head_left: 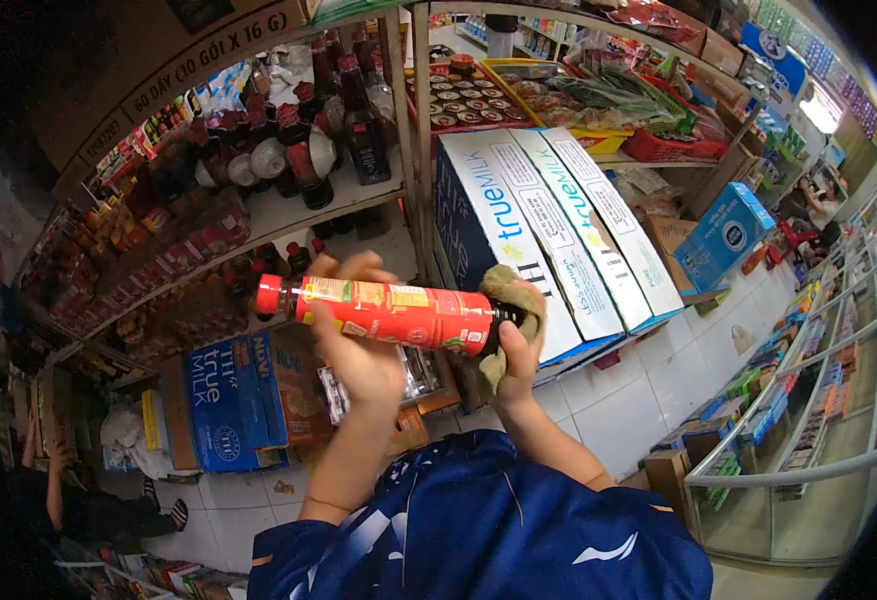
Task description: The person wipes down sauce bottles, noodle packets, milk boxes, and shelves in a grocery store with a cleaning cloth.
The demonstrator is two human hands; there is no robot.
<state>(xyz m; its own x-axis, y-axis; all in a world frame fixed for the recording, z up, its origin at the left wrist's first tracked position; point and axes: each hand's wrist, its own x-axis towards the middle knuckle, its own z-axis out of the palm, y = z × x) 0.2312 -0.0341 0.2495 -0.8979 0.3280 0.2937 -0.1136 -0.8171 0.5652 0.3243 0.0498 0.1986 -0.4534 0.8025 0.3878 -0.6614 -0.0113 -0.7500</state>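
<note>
So, room: small grocery shop, white tiled floor (618, 400), stocked racks on both sides.
Bottle: red-labelled sauce bottle (388, 312), held sideways in mid-air in front of the shelf (288, 210), red cap pointing left.
Left hand (358, 355): wrapped tight round the bottle's middle.
Right hand (520, 350): clamped on a brown cloth (518, 300) pressed over the bottle's base.
Shelf stock: dark sauce bottles (303, 150).
Cartons: TH true MILK boxes (538, 210) just behind the right hand.
Far left, low: another person (58, 490).
</note>
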